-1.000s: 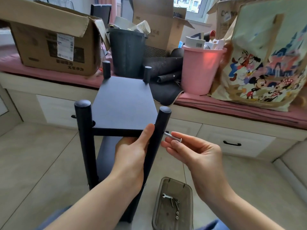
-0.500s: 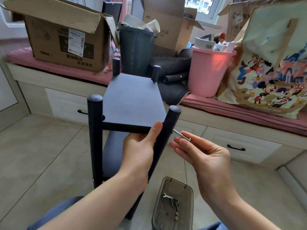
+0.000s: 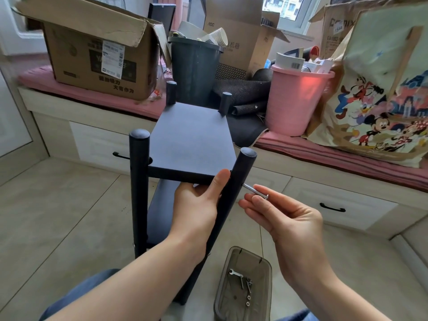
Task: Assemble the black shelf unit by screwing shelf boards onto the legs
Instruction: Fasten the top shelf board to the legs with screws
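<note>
The floor (image 3: 58,216) is pale beige tile with thin grout lines, and it runs up to a long window bench (image 3: 324,181) with white drawer fronts and black handles. A pink cushion (image 3: 347,156) covers the bench top, which is crowded: an open cardboard box (image 3: 97,59) at the left, a dark bin (image 3: 194,72) holding paper cups, a pink bucket (image 3: 296,100) and a large cartoon-print bag (image 3: 382,100) at the right.

The black shelf unit (image 3: 192,140) stands on the floor just in front of the bench, its four round-topped legs rising above the upper board; a lower board shows beneath. The left hand (image 3: 196,205) grips the near edge of the upper board, thumb up against the near right leg (image 3: 234,193). The right hand (image 3: 284,214) pinches a silver bolt (image 3: 254,191) by its head end, and the bolt's tip meets the outer side of that leg (how far it sits in the hole cannot be told).

A smoky clear plastic tray (image 3: 243,283) lies on the floor close to the person's knees, just right of the unit's base, with a small wrench and a few bolts and washers inside. Open tile lies to the left of the unit and to the right of the tray, as far as the bench corner.
</note>
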Motion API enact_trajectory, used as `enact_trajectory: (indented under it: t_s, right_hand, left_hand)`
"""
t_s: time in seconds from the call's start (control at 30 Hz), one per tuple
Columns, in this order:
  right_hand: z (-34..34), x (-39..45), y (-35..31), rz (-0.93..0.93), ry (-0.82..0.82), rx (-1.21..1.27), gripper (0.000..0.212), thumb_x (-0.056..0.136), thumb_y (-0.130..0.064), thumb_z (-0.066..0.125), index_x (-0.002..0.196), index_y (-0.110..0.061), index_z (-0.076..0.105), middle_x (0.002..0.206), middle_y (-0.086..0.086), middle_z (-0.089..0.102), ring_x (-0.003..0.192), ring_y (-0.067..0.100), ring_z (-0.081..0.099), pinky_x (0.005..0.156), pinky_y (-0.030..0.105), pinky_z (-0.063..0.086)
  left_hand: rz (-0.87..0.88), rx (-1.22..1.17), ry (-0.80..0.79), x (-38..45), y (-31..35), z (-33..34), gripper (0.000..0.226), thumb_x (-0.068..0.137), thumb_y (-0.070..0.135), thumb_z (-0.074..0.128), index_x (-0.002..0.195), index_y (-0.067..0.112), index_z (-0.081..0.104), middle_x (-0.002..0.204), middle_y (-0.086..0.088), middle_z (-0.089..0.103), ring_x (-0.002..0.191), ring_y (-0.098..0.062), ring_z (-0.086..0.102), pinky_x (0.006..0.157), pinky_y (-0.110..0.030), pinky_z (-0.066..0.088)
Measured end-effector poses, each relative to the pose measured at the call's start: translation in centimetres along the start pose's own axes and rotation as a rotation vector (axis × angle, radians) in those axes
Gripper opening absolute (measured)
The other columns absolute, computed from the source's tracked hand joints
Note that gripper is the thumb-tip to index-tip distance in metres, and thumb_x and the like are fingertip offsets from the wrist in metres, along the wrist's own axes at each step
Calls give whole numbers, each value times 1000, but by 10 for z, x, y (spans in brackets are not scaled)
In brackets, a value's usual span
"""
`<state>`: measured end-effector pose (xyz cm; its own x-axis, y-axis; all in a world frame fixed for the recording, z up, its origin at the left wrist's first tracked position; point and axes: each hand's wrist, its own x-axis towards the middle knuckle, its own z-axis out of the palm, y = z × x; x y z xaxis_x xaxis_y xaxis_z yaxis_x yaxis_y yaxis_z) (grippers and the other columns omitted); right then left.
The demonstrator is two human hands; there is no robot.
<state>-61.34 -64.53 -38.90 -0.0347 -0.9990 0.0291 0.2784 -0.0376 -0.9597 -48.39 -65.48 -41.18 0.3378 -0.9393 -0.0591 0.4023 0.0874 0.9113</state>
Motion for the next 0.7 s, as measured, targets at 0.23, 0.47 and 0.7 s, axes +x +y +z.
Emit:
enact_trajectory:
  t_s: [0.23, 0.47, 0.7]
  right_hand:
    - [-1, 0, 3, -8, -24, 1, 18, 75, 4, 69, 91, -1, 74, 86, 20, 75, 81, 32, 75, 69, 24, 59]
    - [-1, 3, 5, -137, -100, -258, 7, 78, -10, 73, 81, -11, 79, 75, 12, 76, 73, 27, 75, 66, 25, 59]
    - [0, 15, 10, -352, -145, -558, 11, 83, -17, 72, 75, -24, 76, 65, 0, 73, 60, 19, 72, 62, 32, 60]
  left_hand:
    - [4, 23, -22, 1, -1, -2, 20, 87, 36, 70, 98, 19, 70, 94, 0, 79, 92, -19, 76, 94, -39, 57]
    - [1, 49, -10, 3, -3, -2, 24, 89, 36, 70, 100, 14, 68, 91, -1, 79, 88, -19, 76, 92, -40, 58]
    - [-4, 51, -13, 4, -5, -3, 36, 89, 40, 69, 107, 9, 67, 94, -3, 79, 91, -21, 76, 95, -43, 57]
